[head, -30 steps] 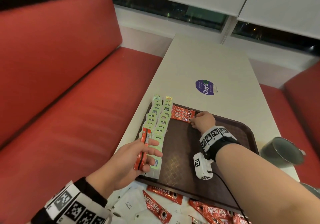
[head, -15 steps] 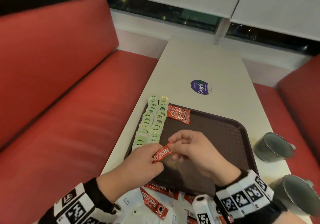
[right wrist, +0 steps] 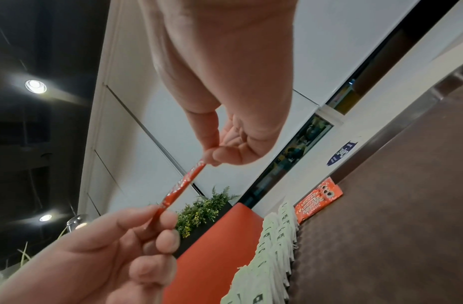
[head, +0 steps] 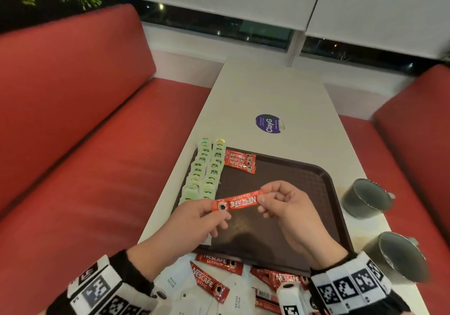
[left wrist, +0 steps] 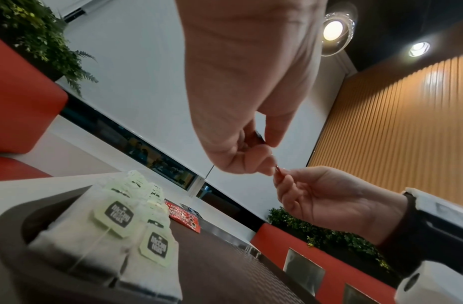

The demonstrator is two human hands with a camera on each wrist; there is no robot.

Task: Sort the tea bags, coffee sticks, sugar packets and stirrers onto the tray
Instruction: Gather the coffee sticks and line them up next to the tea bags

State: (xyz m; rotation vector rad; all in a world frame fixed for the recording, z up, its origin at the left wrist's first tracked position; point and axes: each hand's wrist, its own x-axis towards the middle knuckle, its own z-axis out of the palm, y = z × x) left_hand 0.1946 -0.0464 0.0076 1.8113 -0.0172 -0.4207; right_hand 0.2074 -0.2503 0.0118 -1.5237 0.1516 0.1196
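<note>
the stick [head: 235, 202] held over the tray [head: 302, 183] is glossy red foil-like film that catches the light; the sticks on the tray [head: 240, 161] and the loose sticks [head: 209, 281] on the table [head: 272, 90] have the same sheen. the tea bags [head: 205, 171] are soft, matt, fibrous paper with pale green card tags and thin white strings. the tray is dark brown plastic, its floor finely textured, its rim smoother and faintly shiny. the sugar packets [head: 171, 283] are matt white paper. the table is smooth, matt off-white. the cups [head: 365, 199] look like dull grey metal. the sofa [head: 73, 110] is red, slightly grained upholstery.
</note>
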